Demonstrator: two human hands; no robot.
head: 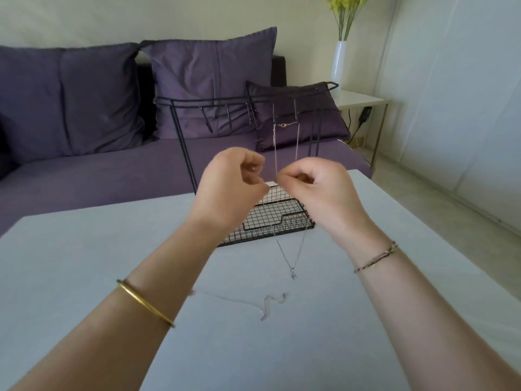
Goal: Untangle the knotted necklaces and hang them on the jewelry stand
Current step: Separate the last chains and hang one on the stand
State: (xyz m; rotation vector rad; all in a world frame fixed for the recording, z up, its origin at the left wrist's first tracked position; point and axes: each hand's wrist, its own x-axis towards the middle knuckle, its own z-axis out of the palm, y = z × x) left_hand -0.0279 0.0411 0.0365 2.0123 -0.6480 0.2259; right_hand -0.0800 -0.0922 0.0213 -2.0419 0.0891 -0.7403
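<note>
Now the left hand [234, 179] and the right hand [310, 184] are each keeping a pinching grip on the fine necklace [293, 258] hanging from the jewelry stand [180, 136] over the table [84, 249], so they should be teasing it gently, not tugging.

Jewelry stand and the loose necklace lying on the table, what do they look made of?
Jewelry stand: likely metal wire and rod with a matte black coating, judging by its thin rails and welded mesh tray. Loose necklace: fine silver-coloured metal chain that glints; solid silver or plating cannot be told.
</note>
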